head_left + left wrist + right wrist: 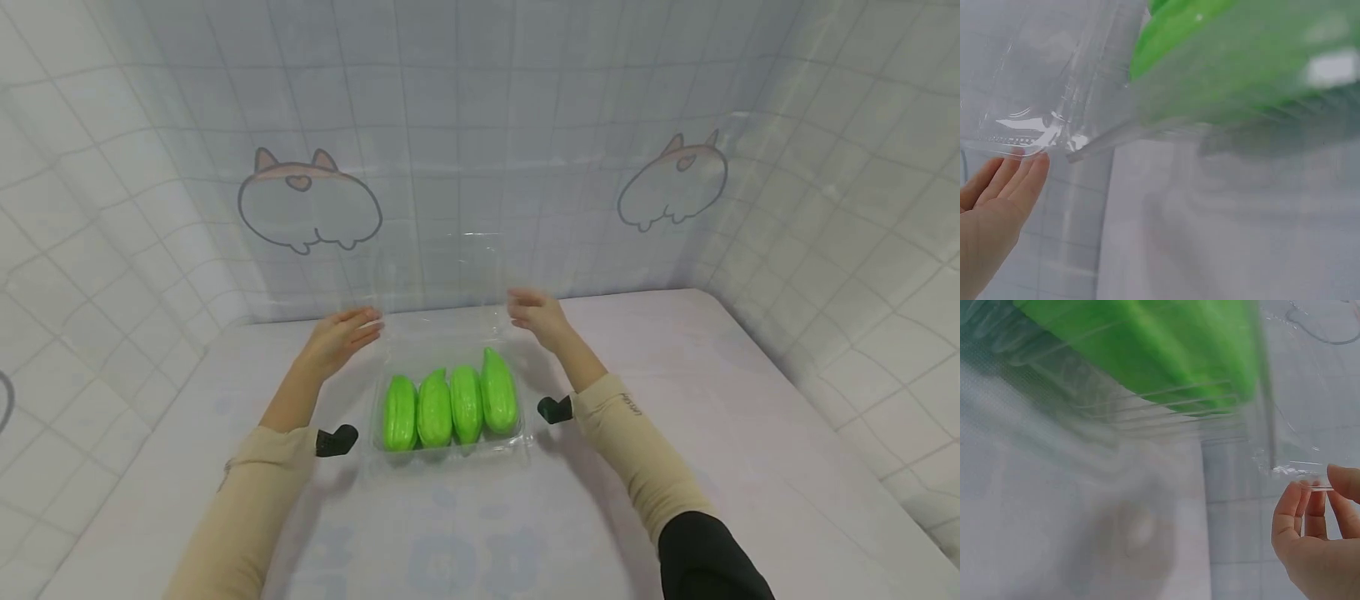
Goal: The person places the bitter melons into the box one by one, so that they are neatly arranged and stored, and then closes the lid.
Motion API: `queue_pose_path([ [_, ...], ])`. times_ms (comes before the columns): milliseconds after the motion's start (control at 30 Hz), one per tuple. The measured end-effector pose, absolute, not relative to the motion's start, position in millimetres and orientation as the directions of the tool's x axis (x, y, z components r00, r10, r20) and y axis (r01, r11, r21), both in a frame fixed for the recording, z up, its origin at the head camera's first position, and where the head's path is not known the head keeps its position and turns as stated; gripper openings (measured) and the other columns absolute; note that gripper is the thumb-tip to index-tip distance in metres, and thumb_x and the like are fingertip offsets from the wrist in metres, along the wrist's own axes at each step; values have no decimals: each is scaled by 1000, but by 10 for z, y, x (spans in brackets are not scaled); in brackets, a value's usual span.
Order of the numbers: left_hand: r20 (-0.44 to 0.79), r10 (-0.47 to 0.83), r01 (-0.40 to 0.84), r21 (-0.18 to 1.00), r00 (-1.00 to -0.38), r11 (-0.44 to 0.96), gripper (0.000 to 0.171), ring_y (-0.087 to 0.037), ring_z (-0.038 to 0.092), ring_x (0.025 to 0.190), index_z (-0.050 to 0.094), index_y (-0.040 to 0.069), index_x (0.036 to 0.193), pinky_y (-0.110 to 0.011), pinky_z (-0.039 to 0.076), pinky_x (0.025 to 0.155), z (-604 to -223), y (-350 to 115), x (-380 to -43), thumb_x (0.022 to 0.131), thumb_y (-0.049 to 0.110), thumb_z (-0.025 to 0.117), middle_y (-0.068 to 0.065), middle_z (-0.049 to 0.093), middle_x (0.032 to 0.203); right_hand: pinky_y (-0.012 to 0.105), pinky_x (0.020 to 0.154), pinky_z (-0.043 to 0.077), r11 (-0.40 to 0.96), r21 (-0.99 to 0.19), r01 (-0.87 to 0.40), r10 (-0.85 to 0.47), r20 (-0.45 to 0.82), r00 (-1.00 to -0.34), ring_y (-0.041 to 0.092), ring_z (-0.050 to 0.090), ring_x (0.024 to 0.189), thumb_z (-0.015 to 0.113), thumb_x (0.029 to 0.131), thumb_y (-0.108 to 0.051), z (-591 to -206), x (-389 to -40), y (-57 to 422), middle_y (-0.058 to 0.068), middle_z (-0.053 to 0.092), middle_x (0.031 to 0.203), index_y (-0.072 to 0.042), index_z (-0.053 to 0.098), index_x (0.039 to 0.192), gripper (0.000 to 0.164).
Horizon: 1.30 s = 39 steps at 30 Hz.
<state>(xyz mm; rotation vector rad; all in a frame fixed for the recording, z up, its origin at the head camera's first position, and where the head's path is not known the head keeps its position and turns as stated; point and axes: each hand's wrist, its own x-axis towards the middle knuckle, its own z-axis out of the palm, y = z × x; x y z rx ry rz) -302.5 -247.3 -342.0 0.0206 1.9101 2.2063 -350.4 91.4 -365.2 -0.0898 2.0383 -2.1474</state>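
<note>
A clear plastic box [525, 435] stands on the table with its lid [442, 279] raised at the back. Inside lie several bright green, ridged gourd-like pieces [467, 404], side by side and lengthwise. My left hand [341, 340] is at the lid's left edge, its straight fingers [1030, 181] touching the rim from outside. At the opposite side, my right hand [542, 319] has its thumb and curved fingers [1286, 515] around the lid's corner, pinching its rim. The box wall and green pieces fill the upper part of both wrist views.
The pale table [712, 400] extends on both sides of the box. Behind it hangs a grid-patterned sheet [487, 150] with cartoon animal drawings, and similar sheets enclose the left and right. A black wrist mount [555, 409] juts from each sleeve near the box.
</note>
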Motion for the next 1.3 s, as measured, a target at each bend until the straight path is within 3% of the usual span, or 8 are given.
queue_pose_path([
  [100, -137, 170, -165, 973, -976, -164, 67, -36, 24, 139, 9, -9, 146, -36, 28, 114, -3352, -2453, -2990, 98, 13, 50, -24, 20, 150, 37, 102, 46, -25, -998, 51, -175, -46, -983, 35, 47, 123, 54, 91, 3, -3608, -3499, 949, 24, 46, 136, 3, 44, 136, 46],
  [167, -123, 170, -152, 973, -978, -171, 68, -36, 24, 139, 11, -9, 146, -37, 27, 115, -3313, -2446, -2968, 97, 15, 51, -22, 27, 147, 38, 102, 46, -24, -999, 26, -182, -21, -983, 36, 47, 124, 54, 91, 3, -3568, -3488, 972, 24, 46, 136, 3, 43, 137, 47],
  [300, -66, 197, -97, 983, -978, -154, 66, -37, 24, 139, 13, -10, 145, -38, 24, 116, -3240, -2443, -2929, 98, 17, 50, -7, 47, 127, 36, 100, 48, -16, -1000, -26, -189, 29, -981, 33, 47, 124, 54, 91, 3, -3465, -3439, 1007, 23, 47, 135, 1, 45, 136, 46],
  [400, -25, 215, -58, 987, -976, -147, 66, -35, 24, 139, 12, -10, 146, -39, 22, 116, -3186, -2438, -2887, 99, 18, 49, 4, 51, 115, 34, 99, 49, -14, -998, -63, -188, 64, -980, 32, 48, 123, 53, 91, 4, -3391, -3388, 1027, 24, 47, 136, 1, 47, 135, 45],
  [700, 62, 228, 22, 985, -972, -171, 68, -39, 21, 139, 13, -10, 146, -42, 19, 117, -3084, -2429, -2712, 98, 20, 51, -7, 45, 131, 36, 96, 51, 97, -975, -202, -188, 181, -965, 33, 55, 116, 55, 91, 1, -3264, -3208, 1071, 25, 53, 129, 1, 52, 132, 41],
  [833, 82, 225, 41, 983, -971, -180, 69, -37, 23, 139, 13, -9, 146, -43, 19, 117, -3079, -2434, -2622, 98, 21, 51, -2, 50, 126, 36, 96, 51, 99, -961, -257, -218, 231, -948, 33, 56, 115, 58, 91, -3, -3262, -3140, 1102, 25, 53, 128, 1, 53, 130, 40],
  [1100, 157, 201, 106, 964, -967, -243, 54, -21, 48, 124, 30, -5, 141, -41, 22, 114, -3087, -2449, -2432, 98, 21, 50, -6, 58, 122, 36, 96, 51, 133, -939, -316, -285, 269, -920, 28, 55, 117, 58, 94, -19, -3202, -2949, 1199, 17, 53, 133, 0, 51, 132, 44],
  [1300, 226, 209, 174, 955, -952, -240, 52, -17, 52, 120, 31, -8, 140, -32, 31, 110, -3136, -2467, -2262, 100, 22, 46, -7, 58, 122, 34, 92, 54, 139, -931, -337, -301, 285, -910, 28, 57, 113, 55, 96, -27, -3160, -2778, 1264, 16, 57, 129, 1, 53, 131, 45],
])
